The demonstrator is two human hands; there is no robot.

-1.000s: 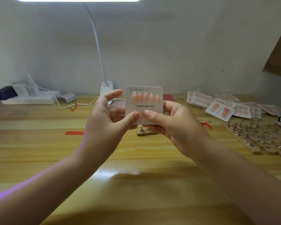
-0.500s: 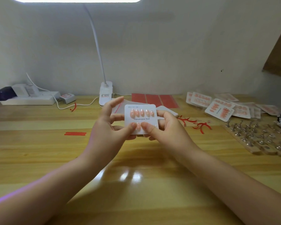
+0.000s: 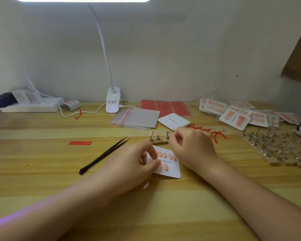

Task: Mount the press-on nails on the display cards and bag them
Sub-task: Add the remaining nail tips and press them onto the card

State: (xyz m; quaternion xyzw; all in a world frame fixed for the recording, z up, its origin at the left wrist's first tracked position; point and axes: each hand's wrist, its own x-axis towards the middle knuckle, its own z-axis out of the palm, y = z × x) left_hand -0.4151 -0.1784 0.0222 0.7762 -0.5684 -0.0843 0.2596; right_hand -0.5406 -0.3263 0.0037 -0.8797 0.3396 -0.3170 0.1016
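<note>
You have lowered the display card (image 3: 169, 168) from mid-air onto the desk (image 3: 42, 171) | left hand (image 3: 134, 166) pinches its left edge | right hand (image 3: 189, 146) curled over the nail stands (image 3: 157, 136), grip unclear | card near desk's centre.

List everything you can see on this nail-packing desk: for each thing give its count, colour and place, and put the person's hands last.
display card: one, white with pink nails, on desk under the hands
tweezers: one, black, left of card
nail stands: three visible, metal, behind card, two holding nails
zip bags: a stack, clear with red strip, behind the stands
blank cards: small stack, white, right of bags
red sheets: three, by the wall
finished cards: many, far right
stand rack: one, wooden, right edge
clip lamp: one, white, centre back
power strip: one, white, far left
left hand: holds card
right hand: curled by stands
</note>
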